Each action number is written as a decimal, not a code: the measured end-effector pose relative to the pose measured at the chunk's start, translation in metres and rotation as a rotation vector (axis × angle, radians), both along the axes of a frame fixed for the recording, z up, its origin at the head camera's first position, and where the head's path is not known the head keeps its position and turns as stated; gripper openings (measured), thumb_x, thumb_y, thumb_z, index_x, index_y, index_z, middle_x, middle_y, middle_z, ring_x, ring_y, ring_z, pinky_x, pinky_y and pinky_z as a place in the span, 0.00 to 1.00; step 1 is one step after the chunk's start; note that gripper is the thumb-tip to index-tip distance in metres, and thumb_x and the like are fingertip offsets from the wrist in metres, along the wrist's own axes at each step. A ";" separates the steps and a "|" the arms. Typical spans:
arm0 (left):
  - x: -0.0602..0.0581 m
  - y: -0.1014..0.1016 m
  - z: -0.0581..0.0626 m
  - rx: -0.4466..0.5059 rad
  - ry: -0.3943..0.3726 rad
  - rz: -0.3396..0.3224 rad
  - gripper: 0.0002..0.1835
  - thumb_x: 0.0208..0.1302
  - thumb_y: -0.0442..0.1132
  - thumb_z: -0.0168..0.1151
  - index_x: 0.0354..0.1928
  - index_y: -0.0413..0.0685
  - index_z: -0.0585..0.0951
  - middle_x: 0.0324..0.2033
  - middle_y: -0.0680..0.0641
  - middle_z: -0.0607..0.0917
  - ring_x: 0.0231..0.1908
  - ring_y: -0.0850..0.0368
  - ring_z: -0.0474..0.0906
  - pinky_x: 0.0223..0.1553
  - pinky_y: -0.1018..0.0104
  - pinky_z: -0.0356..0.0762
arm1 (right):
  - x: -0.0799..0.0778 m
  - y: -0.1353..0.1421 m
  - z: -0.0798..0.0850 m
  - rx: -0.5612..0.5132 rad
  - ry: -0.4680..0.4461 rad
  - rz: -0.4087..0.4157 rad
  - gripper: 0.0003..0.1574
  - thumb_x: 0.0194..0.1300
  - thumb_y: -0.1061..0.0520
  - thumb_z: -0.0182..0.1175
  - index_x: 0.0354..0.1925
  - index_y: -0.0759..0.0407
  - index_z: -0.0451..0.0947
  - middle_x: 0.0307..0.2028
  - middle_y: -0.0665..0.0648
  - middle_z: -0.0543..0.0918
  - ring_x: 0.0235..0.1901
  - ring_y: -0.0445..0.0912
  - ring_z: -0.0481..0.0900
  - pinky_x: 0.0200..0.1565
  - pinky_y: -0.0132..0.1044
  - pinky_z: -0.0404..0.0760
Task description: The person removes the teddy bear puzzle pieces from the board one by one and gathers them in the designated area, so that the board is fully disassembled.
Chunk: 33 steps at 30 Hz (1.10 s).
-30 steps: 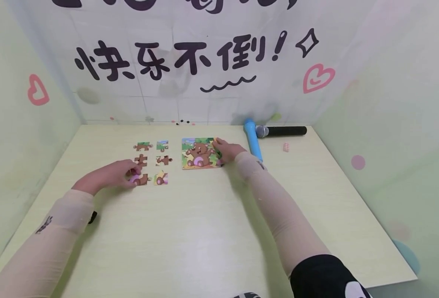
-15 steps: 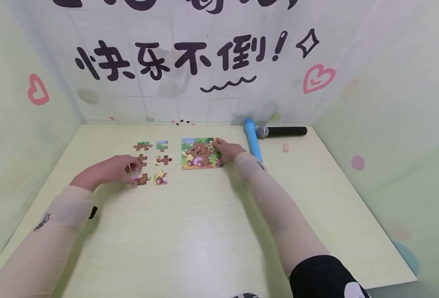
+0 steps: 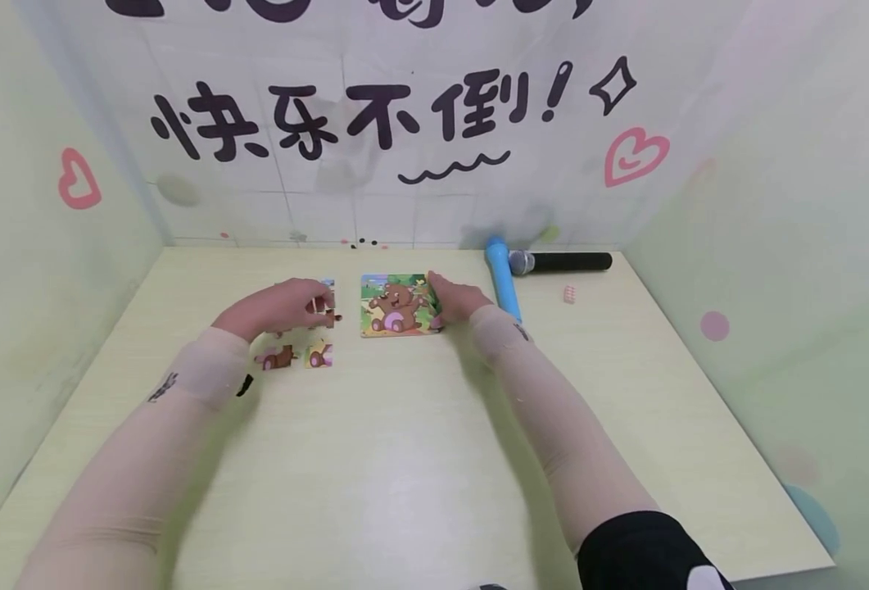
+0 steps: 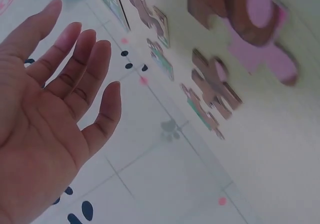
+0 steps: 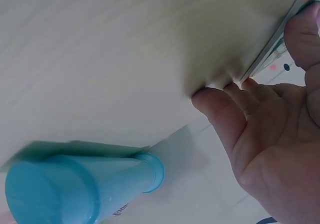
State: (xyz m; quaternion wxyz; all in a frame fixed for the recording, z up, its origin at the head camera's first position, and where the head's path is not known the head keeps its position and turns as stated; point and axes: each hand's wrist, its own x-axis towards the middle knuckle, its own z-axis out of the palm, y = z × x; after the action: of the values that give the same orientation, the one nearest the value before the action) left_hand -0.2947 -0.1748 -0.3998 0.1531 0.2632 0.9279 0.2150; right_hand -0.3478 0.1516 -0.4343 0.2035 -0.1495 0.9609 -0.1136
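Pale desk (image 3: pixel 412 459) fills the frame's lower half. Left of centre, your left hand (image 3: pixel 275 307) hovers over the loose puzzle pieces; the left wrist view has its fingers relaxed, slightly bent, nothing held. Lower down, two show clearly: a brown-and-pink piece (image 3: pixel 277 357), then a yellow-and-pink piece (image 3: pixel 319 355) just beside it, not joined. Others sit partly behind your hand; the left wrist view picks out a brown piece (image 4: pixel 212 78) and a blue-green piece (image 4: pixel 160 58) on the desk. Mid-frame, the bear picture (image 3: pixel 397 303) lies flat, right of the pieces. Your right hand (image 3: pixel 463 301) touches its right side; can't tell if that's a pinch or just steadying. Right of centre, farther back: blue microphone (image 3: pixel 504 274), black microphone (image 3: pixel 570 261), small pink item (image 3: pixel 569 294).

Step in hand looks like sorting the loose pieces with your left while the right minds the bear picture. Next move probably calls for bringing your left fingertips down to one piece, pinching its thin edge, not nudging its neighbours.
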 end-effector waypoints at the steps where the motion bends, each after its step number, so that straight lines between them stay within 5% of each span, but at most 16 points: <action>1: -0.003 0.007 0.000 0.000 -0.006 -0.007 0.15 0.72 0.40 0.64 0.54 0.40 0.80 0.45 0.45 0.82 0.43 0.50 0.77 0.46 0.53 0.77 | 0.000 0.000 0.000 0.003 0.003 0.003 0.64 0.67 0.47 0.67 0.82 0.47 0.35 0.81 0.51 0.41 0.77 0.58 0.49 0.74 0.53 0.52; 10: -0.046 0.068 -0.011 -0.034 0.028 -0.071 0.17 0.75 0.38 0.58 0.59 0.36 0.78 0.51 0.40 0.82 0.50 0.46 0.77 0.55 0.49 0.76 | -0.003 0.002 0.001 -0.017 0.003 -0.027 0.66 0.66 0.46 0.68 0.82 0.49 0.33 0.81 0.54 0.44 0.77 0.59 0.52 0.74 0.53 0.53; 15: -0.064 0.097 -0.020 -0.081 -0.053 -0.067 0.19 0.75 0.42 0.58 0.62 0.42 0.79 0.54 0.42 0.82 0.50 0.48 0.77 0.57 0.50 0.74 | -0.006 0.002 -0.005 -0.009 -0.013 -0.045 0.65 0.67 0.45 0.67 0.82 0.48 0.32 0.81 0.53 0.42 0.77 0.57 0.50 0.74 0.53 0.52; 22: -0.076 0.126 -0.025 -0.104 -0.106 -0.014 0.19 0.77 0.45 0.53 0.62 0.44 0.80 0.47 0.43 0.83 0.41 0.50 0.76 0.51 0.53 0.73 | -0.005 0.003 -0.005 0.003 0.009 -0.027 0.64 0.68 0.45 0.67 0.82 0.49 0.34 0.81 0.54 0.46 0.77 0.56 0.51 0.74 0.50 0.54; 28: -0.083 0.137 -0.029 -0.092 -0.093 0.000 0.21 0.75 0.40 0.53 0.64 0.40 0.78 0.56 0.41 0.82 0.46 0.49 0.76 0.58 0.53 0.73 | -0.006 0.001 -0.003 0.021 0.011 0.029 0.64 0.68 0.47 0.67 0.82 0.55 0.32 0.81 0.58 0.44 0.78 0.53 0.45 0.75 0.49 0.50; 33: -0.089 0.141 -0.035 -0.059 -0.067 0.014 0.18 0.72 0.37 0.55 0.59 0.38 0.78 0.51 0.39 0.80 0.42 0.49 0.76 0.47 0.56 0.75 | -0.011 -0.001 -0.005 0.052 0.012 0.042 0.67 0.67 0.46 0.68 0.81 0.57 0.31 0.81 0.59 0.43 0.79 0.52 0.44 0.75 0.51 0.52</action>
State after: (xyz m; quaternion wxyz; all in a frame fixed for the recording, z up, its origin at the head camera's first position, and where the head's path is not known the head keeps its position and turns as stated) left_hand -0.3838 -0.0341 -0.4344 0.1901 0.2446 0.9301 0.1975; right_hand -0.3586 0.1510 -0.4396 0.2037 -0.1651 0.9614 -0.0832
